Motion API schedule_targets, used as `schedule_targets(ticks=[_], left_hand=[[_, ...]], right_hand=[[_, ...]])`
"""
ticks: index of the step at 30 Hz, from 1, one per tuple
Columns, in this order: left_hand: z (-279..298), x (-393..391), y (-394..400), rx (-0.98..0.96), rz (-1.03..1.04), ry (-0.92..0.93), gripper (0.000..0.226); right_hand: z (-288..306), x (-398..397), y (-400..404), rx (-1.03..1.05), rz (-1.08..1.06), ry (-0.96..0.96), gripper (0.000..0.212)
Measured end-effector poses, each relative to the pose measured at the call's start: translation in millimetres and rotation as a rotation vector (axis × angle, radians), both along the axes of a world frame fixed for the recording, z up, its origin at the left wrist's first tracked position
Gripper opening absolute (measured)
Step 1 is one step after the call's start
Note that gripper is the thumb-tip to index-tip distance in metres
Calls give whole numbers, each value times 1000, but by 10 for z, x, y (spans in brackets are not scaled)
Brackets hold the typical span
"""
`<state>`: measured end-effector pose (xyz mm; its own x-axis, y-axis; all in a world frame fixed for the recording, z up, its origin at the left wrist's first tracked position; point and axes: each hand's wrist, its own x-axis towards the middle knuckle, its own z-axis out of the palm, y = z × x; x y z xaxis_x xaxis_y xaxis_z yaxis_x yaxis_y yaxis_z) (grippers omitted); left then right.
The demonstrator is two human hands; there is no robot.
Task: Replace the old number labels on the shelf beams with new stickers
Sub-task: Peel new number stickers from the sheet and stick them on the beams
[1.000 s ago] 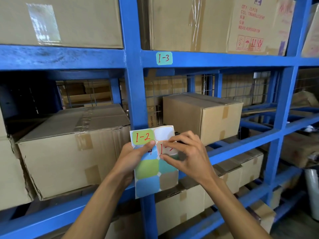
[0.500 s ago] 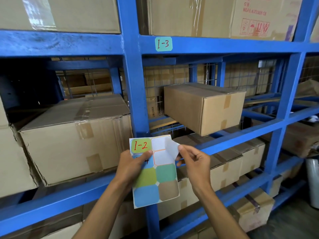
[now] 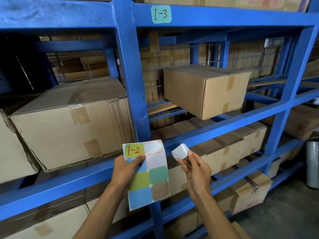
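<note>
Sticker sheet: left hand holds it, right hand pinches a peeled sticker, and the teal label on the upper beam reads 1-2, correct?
Not quite. In the head view the teal beam label reads 1-3; 1-2 is on the sticker sheet in the left hand. The right hand does pinch the peeled sticker.

Shelf beams (image 3: 224, 16): blue painted metal, scuffed, semi-gloss. Sticker sheet (image 3: 151, 176): glossy paper backing, matt coloured labels. Peeled sticker (image 3: 180, 151) right of sheet: white paper underside. Boxes (image 3: 69, 128) above sheet: matt corrugated cardboard, glossy tape.
</note>
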<state>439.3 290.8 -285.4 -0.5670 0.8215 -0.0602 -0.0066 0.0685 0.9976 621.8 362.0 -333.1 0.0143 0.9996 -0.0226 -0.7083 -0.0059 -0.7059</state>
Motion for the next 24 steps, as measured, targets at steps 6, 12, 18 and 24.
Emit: schedule_targets(ticks=[6, 12, 18, 24], left_hand=[[-95, -56, -52, -63, 24, 29, 21], [-127, -118, -88, -72, 22, 19, 25], [-143, -200, -69, -80, 9, 9, 24], [-189, -222, 45, -99, -5, 1, 25]], right_hand=[[-309, -215, 163, -18, -203, -106, 15], [-548, -532, 323, 57, -393, -247, 16], [-696, -733, 468, 159, -571, -365, 20], [-813, -807, 599, 400, -679, -568, 25]])
